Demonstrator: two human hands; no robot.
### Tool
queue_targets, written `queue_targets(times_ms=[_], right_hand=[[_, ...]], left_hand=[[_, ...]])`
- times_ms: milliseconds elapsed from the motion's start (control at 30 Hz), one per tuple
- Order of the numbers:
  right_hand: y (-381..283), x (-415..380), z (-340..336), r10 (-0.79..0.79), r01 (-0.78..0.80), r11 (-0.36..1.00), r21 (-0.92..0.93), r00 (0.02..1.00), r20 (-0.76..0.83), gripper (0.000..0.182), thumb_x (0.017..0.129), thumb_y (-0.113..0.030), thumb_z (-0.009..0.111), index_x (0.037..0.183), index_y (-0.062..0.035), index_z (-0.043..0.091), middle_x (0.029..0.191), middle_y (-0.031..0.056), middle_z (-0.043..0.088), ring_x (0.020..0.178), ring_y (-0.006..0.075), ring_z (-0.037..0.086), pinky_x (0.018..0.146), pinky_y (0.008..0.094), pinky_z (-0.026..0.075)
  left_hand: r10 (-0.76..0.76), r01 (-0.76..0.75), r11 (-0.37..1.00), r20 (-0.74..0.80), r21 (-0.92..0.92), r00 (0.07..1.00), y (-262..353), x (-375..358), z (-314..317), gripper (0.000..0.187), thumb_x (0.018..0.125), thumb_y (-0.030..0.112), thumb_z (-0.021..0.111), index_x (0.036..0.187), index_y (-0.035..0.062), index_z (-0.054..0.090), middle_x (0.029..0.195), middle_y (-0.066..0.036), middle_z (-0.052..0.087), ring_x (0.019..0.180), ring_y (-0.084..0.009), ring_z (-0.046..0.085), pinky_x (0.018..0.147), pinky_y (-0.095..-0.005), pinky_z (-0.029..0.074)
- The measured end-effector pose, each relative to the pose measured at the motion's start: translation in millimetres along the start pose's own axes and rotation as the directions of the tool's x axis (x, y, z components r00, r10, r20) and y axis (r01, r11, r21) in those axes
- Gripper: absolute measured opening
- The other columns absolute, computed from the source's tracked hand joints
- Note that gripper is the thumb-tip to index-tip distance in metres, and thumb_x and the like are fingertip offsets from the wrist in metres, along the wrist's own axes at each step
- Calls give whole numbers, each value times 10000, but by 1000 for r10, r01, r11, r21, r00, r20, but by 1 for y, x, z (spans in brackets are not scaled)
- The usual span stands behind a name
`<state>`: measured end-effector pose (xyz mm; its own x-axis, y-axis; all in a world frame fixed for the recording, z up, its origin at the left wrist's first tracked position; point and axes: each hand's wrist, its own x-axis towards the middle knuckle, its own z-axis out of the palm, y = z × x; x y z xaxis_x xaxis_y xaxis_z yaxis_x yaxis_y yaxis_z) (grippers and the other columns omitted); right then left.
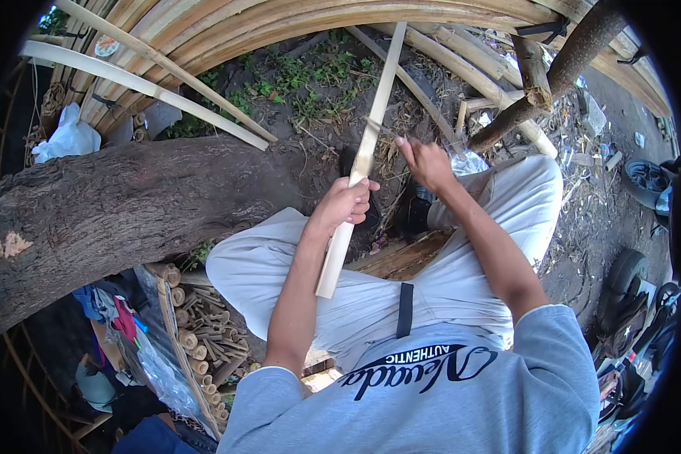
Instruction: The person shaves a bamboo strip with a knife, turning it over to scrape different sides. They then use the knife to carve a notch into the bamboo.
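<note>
the left hand (344,203) is closed around a bamboo strip (337,253), gripping it below its midpoint. the strip slants across the workspace: its near end lies over the trousers (268,261) at the left thigh, and its far end reaches the edge of the long stacked slats (280,32). the right hand (431,168) is beside the strip, fingers curled and thumb extended; it appears to grip a thin tool (383,129) that crosses the strip, although the handle is too small to confirm.

clearances: on the left, soil with green plants (310,87) separates the strip from two pale poles (166,100). the tree trunk (129,200) borders the left knee. on the right, a forked branch (533,87) stands near the right hand, beyond the knee.

containers and stock: a white plastic bag (69,138) sits behind the trunk, contents hidden. at lower left, short cut pieces (213,325) are heaped beside a row of round bamboo ends (189,340). clear plastic sheeting (163,369) and coloured cloths (121,314) lie outside that row.
</note>
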<state>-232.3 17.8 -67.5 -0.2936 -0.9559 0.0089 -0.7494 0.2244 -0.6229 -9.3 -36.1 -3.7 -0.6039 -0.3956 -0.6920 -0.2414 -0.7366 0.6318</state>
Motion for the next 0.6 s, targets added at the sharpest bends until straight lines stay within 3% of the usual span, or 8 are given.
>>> queue_targets(times_ms=[100,333,500,600], right_hand=[[-26,-18,10,-212,202,976,82,966,148,473,1038,-437,481,834,-39,636,609,232,604,615,451,628,585,535,507],[-34,-27,8,-394,396,918,15,910,127,469,1006,-494,522,838,-71,636,556,183,592,528,400,613,492,498,481],[-23,-14,16,-376,384,922,-43,917,130,500,987,-544,527,816,-84,623,541,169,585,508,395,607,465,472,468],[-21,-10,25,-379,381,923,-48,924,48,516,1007,-538,496,802,-78,612,535,173,585,502,398,610,453,477,474]], left_hand=[[24,-24,999,2,26,1000,-8,2,2,226,1057,182,469,1112,-20,551,643,80,342,470,-7,289,392,-212,237],[5,0,991,-41,132,999,-15,3,-1,198,1066,188,469,1005,28,568,641,73,362,468,-14,301,389,-225,243],[64,-51,983,-70,179,995,-12,8,3,244,1076,218,457,1012,10,566,633,75,354,461,-17,295,387,-235,234],[59,-40,980,-90,194,994,-8,4,2,260,1081,227,450,1033,-5,557,630,80,340,461,-20,287,388,-239,229]])
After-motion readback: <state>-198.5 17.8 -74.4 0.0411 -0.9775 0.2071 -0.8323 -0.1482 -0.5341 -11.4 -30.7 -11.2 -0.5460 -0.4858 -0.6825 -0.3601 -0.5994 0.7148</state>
